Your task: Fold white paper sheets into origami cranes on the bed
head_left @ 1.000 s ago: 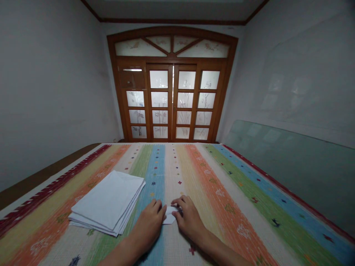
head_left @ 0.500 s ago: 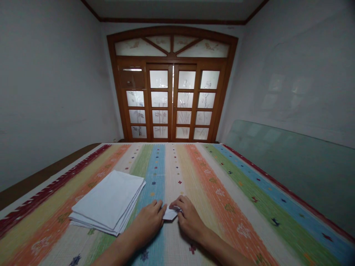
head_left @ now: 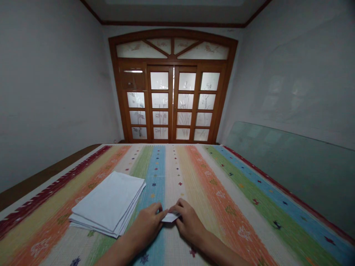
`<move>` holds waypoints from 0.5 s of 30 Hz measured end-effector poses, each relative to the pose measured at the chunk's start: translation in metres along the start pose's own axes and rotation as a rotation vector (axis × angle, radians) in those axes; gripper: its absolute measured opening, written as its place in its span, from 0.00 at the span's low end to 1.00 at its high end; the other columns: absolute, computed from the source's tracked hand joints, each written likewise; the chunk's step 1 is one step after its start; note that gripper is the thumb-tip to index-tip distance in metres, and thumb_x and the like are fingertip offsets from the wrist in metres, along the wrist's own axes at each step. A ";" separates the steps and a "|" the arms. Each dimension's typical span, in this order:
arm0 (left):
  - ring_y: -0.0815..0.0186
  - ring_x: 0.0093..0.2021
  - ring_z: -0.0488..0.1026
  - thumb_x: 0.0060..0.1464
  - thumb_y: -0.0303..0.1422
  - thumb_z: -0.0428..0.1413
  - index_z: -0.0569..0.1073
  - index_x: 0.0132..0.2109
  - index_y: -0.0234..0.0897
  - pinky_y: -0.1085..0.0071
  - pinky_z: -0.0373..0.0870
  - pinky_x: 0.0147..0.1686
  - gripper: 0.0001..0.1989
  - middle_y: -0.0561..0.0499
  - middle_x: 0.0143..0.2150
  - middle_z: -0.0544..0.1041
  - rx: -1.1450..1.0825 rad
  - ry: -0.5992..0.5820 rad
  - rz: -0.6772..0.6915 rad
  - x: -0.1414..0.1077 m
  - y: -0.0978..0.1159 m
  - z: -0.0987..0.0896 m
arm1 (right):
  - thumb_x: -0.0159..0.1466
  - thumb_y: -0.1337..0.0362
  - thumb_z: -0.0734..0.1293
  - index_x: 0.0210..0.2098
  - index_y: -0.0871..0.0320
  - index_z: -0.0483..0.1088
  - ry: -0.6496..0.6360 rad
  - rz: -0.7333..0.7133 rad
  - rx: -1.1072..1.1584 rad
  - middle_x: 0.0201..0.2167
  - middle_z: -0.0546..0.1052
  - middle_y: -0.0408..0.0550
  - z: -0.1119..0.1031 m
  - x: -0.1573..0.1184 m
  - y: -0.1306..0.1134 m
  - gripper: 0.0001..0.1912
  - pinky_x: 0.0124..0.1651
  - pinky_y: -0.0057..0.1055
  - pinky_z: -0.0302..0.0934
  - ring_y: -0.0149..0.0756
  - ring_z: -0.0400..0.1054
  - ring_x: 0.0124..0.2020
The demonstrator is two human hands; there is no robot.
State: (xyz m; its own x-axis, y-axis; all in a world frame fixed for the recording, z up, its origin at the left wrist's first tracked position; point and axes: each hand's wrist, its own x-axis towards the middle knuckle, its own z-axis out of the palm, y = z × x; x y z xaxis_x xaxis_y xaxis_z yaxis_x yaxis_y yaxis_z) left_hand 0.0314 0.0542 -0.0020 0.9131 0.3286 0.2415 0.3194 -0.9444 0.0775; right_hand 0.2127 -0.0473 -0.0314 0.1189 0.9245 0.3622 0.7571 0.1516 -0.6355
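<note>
A small folded piece of white paper (head_left: pixel 170 217) is between my two hands, low in the middle of the head view. My left hand (head_left: pixel 149 220) pinches its left side between thumb and fingers. On the right side, my right hand (head_left: pixel 187 218) holds the paper with bent fingers, which cover part of its upper edge. To the left of my left hand lies a stack of white paper sheets (head_left: pixel 108 201), slightly fanned at its lower and right edges.
A striped, multicoloured cloth (head_left: pixel 222 195) covers the table under my hands. Along the right side stands a pale green panel (head_left: pixel 291 166). Wooden doors with glass panes (head_left: pixel 172 103) are beyond the far edge, between light walls.
My left fingers have drawn closer to my right fingers at the paper's upper edge. The small paper shows a slightly different shape. The stack has not moved on the cloth.
</note>
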 end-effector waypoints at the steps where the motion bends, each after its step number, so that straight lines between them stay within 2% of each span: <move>1: 0.60 0.40 0.77 0.63 0.23 0.58 0.77 0.54 0.44 0.69 0.74 0.40 0.16 0.48 0.43 0.78 -0.017 0.020 0.005 -0.001 -0.001 0.001 | 0.58 0.80 0.65 0.44 0.57 0.78 -0.003 -0.013 -0.002 0.40 0.73 0.50 0.000 0.000 0.000 0.19 0.47 0.33 0.63 0.40 0.71 0.43; 6: 0.60 0.43 0.77 0.58 0.20 0.59 0.80 0.48 0.41 0.68 0.72 0.43 0.14 0.48 0.43 0.80 -0.155 0.106 -0.023 -0.004 0.000 0.001 | 0.59 0.79 0.64 0.42 0.57 0.79 0.013 -0.052 -0.051 0.37 0.75 0.50 -0.004 -0.002 -0.001 0.17 0.44 0.32 0.63 0.39 0.72 0.40; 11: 0.56 0.45 0.75 0.58 0.29 0.64 0.81 0.46 0.40 0.64 0.69 0.45 0.08 0.48 0.43 0.80 -0.302 0.063 -0.121 -0.004 0.010 -0.011 | 0.59 0.77 0.66 0.36 0.58 0.81 0.036 -0.030 -0.080 0.35 0.77 0.49 -0.010 -0.001 -0.006 0.14 0.42 0.32 0.63 0.39 0.72 0.38; 15: 0.56 0.47 0.74 0.57 0.26 0.64 0.81 0.47 0.40 0.65 0.67 0.46 0.11 0.48 0.44 0.80 -0.353 0.001 -0.173 -0.003 0.014 -0.017 | 0.57 0.77 0.66 0.34 0.57 0.81 0.056 0.003 -0.052 0.33 0.77 0.48 -0.011 0.000 -0.007 0.14 0.41 0.30 0.62 0.38 0.72 0.36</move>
State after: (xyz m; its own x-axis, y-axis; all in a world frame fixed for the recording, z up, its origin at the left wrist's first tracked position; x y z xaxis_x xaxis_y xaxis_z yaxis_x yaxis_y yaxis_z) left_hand 0.0291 0.0397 0.0149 0.8528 0.4837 0.1968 0.3619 -0.8191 0.4450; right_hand 0.2145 -0.0522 -0.0188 0.1555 0.9037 0.3990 0.7886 0.1296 -0.6010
